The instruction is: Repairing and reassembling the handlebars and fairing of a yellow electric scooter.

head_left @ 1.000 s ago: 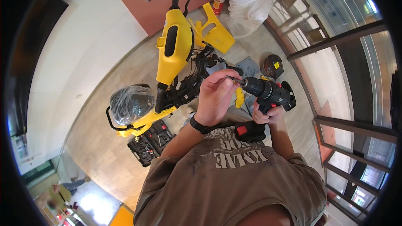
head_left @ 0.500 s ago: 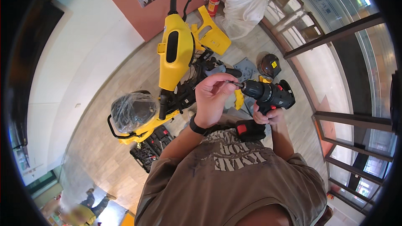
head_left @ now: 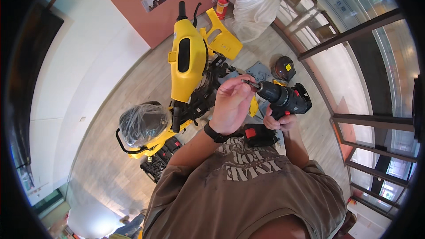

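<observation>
My right hand point(head_left: 282, 121) wraps round the handle of a black cordless drill point(head_left: 287, 100), held in front of my chest. The drill's chuck points left toward my left hand. A thin metal bit point(head_left: 252, 83) sticks out of the chuck. My left hand point(head_left: 232, 106), with a dark band on its wrist, pinches at the tip of this bit with thumb and forefinger. Something small and dark shows at the tip, too small to name. Beyond my hands stands a yellow electric scooter point(head_left: 188, 64), partly stripped, its dark inner parts showing and its seat point(head_left: 142, 124) wrapped in clear plastic.
An open tool case point(head_left: 155, 163) lies beside the scooter. A yellow panel point(head_left: 226, 44), a dark helmet point(head_left: 283, 68) and a grey panel point(head_left: 258, 70) lie on the floor farther off. A red fire extinguisher point(head_left: 222, 6) stands by the wall. Glass framing runs along the right.
My left hand has shifted slightly right and turned, its fingers still at the bit. The drill stays nearly in place. A person at the lower left has moved mostly out of view.
</observation>
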A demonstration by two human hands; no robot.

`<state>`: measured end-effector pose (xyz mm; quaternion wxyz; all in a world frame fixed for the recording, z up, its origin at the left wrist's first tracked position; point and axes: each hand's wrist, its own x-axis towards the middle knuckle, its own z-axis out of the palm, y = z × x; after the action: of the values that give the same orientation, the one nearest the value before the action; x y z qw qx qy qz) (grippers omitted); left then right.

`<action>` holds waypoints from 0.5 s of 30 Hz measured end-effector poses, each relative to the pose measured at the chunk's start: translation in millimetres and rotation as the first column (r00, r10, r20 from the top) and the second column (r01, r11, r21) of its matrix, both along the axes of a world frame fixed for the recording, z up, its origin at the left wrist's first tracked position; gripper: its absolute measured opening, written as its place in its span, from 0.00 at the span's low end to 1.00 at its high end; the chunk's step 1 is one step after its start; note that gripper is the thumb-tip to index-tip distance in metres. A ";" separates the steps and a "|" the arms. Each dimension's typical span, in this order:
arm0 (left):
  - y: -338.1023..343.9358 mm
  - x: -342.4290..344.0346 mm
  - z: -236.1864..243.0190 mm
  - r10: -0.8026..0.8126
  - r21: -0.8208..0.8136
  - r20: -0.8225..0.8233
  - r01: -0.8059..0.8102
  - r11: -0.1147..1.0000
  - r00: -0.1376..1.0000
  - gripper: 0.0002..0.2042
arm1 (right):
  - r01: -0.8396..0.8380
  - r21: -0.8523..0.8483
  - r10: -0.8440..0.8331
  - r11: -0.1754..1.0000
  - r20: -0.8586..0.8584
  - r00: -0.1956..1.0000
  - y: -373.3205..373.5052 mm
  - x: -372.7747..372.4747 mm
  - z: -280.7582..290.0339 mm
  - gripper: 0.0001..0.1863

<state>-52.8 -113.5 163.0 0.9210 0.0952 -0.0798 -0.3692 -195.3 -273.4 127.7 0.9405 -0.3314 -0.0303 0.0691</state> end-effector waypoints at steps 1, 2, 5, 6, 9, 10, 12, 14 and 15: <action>0.1 1.4 0.9 -0.016 -0.005 -0.002 0.016 1.000 1.000 0.08 | 0.001 -0.002 -0.001 1.000 -0.002 1.000 0.9 0.8 0.1 0.25; 0.1 3.1 1.6 -0.015 -0.007 -0.002 0.015 1.000 1.000 0.08 | 0.005 0.005 -0.005 1.000 -0.004 1.000 1.2 3.0 0.5 0.25; -0.2 6.7 3.7 -0.010 -0.024 0.017 0.011 1.000 1.000 0.10 | -0.011 0.032 0.011 0.999 0.008 1.000 1.9 7.9 1.1 0.26; 0.0 7.5 4.5 0.002 -0.014 0.033 -0.001 1.000 0.999 0.13 | -0.031 0.055 0.030 0.998 0.022 0.999 2.3 9.1 1.0 0.27; 3.3 12.7 7.8 -0.005 -0.004 0.051 0.006 1.000 0.999 0.20 | -0.009 0.066 0.010 0.998 -0.009 1.000 5.1 14.3 -0.1 0.24; 5.0 15.0 9.2 -0.025 -0.003 0.053 0.025 1.000 0.998 0.23 | -0.010 0.066 0.011 0.998 -0.008 1.000 5.8 15.5 -0.3 0.24; 9.0 17.6 11.9 -0.021 0.019 0.059 0.019 1.000 0.998 0.23 | 0.002 0.077 0.000 0.997 -0.020 1.000 8.0 18.4 -1.7 0.24; 13.9 20.3 12.2 -0.018 0.042 0.070 0.015 0.999 0.997 0.22 | -0.010 0.101 0.012 0.995 -0.027 1.000 7.9 19.1 -5.5 0.25; 17.3 21.9 10.4 -0.019 0.083 0.060 0.014 0.996 0.998 0.18 | -0.019 0.125 0.024 0.992 -0.037 0.999 7.1 19.2 -8.4 0.27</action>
<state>-30.9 -96.2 173.4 0.9104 0.1435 -0.0933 -0.3766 -176.1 -266.3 119.2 0.9589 -0.2703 -0.0201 0.0835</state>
